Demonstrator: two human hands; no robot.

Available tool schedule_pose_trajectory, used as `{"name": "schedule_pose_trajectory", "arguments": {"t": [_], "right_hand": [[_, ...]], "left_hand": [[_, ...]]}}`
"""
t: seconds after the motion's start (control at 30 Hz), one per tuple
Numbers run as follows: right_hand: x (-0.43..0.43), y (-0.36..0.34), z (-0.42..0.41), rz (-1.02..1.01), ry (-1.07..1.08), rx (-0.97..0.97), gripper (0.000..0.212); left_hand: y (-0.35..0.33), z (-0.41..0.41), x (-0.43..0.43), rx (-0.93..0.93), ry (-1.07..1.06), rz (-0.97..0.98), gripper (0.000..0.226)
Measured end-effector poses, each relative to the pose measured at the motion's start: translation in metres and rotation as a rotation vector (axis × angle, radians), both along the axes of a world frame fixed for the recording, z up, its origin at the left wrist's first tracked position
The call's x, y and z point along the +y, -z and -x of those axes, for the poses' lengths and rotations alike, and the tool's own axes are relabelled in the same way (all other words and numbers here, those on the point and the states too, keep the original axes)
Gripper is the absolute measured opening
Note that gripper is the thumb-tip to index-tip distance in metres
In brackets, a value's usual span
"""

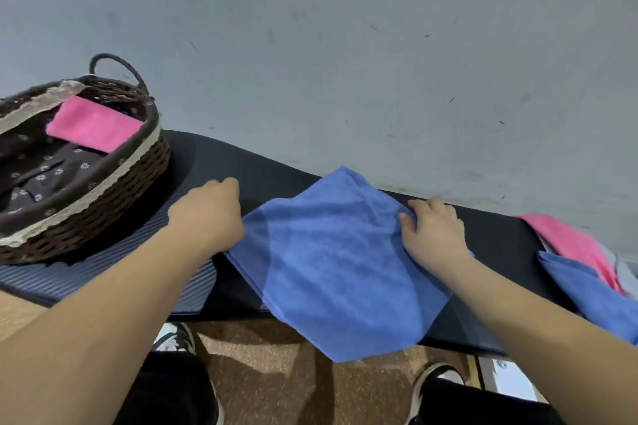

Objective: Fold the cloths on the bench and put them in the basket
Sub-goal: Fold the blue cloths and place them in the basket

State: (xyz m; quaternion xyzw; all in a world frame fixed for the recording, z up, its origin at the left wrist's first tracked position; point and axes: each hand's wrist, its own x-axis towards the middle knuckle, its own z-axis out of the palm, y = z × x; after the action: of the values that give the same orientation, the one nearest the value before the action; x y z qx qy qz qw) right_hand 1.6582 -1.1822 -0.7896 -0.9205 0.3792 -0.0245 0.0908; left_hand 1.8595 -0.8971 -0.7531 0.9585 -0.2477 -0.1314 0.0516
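Nearest me, the person's two shoes stand on the cork-coloured floor [276, 373] under the edge of the bench [497, 238], and one corner of the blue cloth [331, 262] hangs off that front edge. The cloth lies spread like a diamond on the dark bench top, one layer as far as I can tell, so its folding looks barely begun. The left hand [207, 214] is curled closed at the cloth's left corner and seems to pinch it, though the fingers are hidden beneath the knuckles. The right hand [433, 231] rests on the right corner, fingers bent and bunching the fabric there.

Off to the right, a heap of cloths [587, 272], pink and blue, waits unfolded, partly out of view.

Further back on the left sits the wicker basket [103, 190], with one folded pink cloth [93, 122] already inside. So I judge one cloth is done, one is in hand, and at least two remain.
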Motion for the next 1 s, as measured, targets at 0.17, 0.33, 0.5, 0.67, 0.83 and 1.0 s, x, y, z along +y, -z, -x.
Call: {"name": "schedule_pose_trajectory", "arguments": {"t": [0.17, 0.33, 0.5, 0.67, 0.83, 1.0], "right_hand": [[-0.017, -0.013, 0.022, -0.091, 0.103, -0.009, 0.018], [-0.029, -0.008, 0.041, -0.199, 0.222, -0.118, 0.011], [-0.035, -0.016, 0.044, -0.231, 0.245, -0.188, 0.008], [-0.041, -0.018, 0.057, -0.198, 0.239, -0.058, 0.012], [-0.04, -0.022, 0.06, -0.089, 0.129, -0.061, 0.027], [0.006, -0.02, 0.048, -0.174, -0.342, -0.194, 0.052]], "left_hand": [[0.002, 0.048, -0.04, -0.192, 0.264, 0.012, 0.02], [0.014, 0.096, -0.059, -0.1, 0.452, -0.096, 0.056], [0.021, 0.094, -0.055, 0.069, 0.392, -0.103, 0.078], [0.022, 0.095, -0.058, 0.148, 0.379, -0.135, 0.082], [0.018, 0.097, -0.053, 0.209, 0.258, -0.203, 0.093], [0.023, 0.106, -0.041, 0.184, 0.201, -0.275, 0.096]]}}
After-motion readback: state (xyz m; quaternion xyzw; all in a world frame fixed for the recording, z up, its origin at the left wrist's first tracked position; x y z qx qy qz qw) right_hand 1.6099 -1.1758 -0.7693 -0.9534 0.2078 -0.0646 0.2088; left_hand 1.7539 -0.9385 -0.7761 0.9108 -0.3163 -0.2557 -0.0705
